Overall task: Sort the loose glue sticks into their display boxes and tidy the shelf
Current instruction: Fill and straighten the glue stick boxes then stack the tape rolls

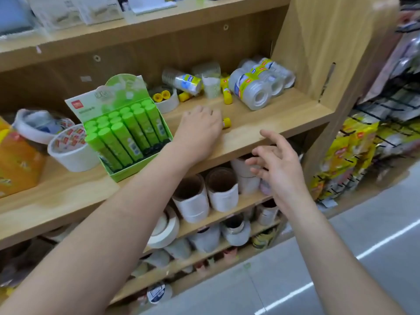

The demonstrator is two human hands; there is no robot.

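Right hand point(276, 164) hovering spread and empty, nearer than the shelf point(261, 120) edge; left hand point(200, 128) palm-down on that shelf, fingers curled over a yellow-capped glue stick point(226, 123), grip unclear. Beyond, more yellow sticks point(227, 96) loose among tape rolls point(256, 87). Risk: nudged stick rolling off the edge.

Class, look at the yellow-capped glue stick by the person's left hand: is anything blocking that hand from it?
Nothing visible does. The left hand lies on the shelf with its fingertips right beside the yellow-capped glue stick.
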